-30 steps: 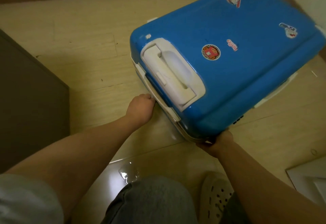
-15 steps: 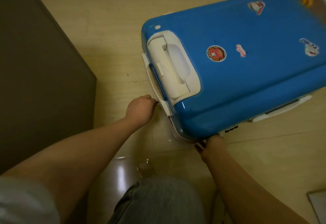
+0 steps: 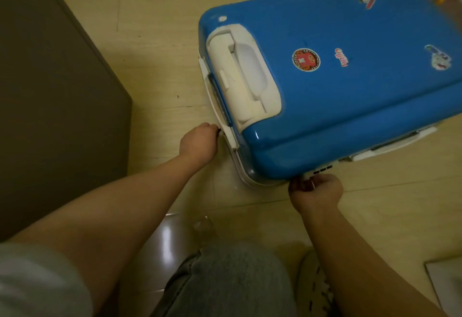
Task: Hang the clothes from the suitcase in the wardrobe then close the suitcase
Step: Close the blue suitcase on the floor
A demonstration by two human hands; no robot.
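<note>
Head view, where's the case?
— Blue suitcase point(image 3: 350, 96) shut, flat, upper right. Left hand point(image 3: 198, 143) curled on its white end trim; right hand point(image 3: 315, 190) pinched at near corner edge.
— Room?
— Bare floor point(image 3: 160, 41) left, up to brown cabinet point(image 3: 50, 106).

From my remote seat I see two bare forearms, a short pale grey fabric sleeve point(image 3: 32, 281) on the left arm, grey denim trousers point(image 3: 225, 281), and a cream perforated clog shoe point(image 3: 315, 284) below.

Both arms outstretched, left hand point(image 3: 198, 143) and right hand point(image 3: 316, 190) curled
</note>
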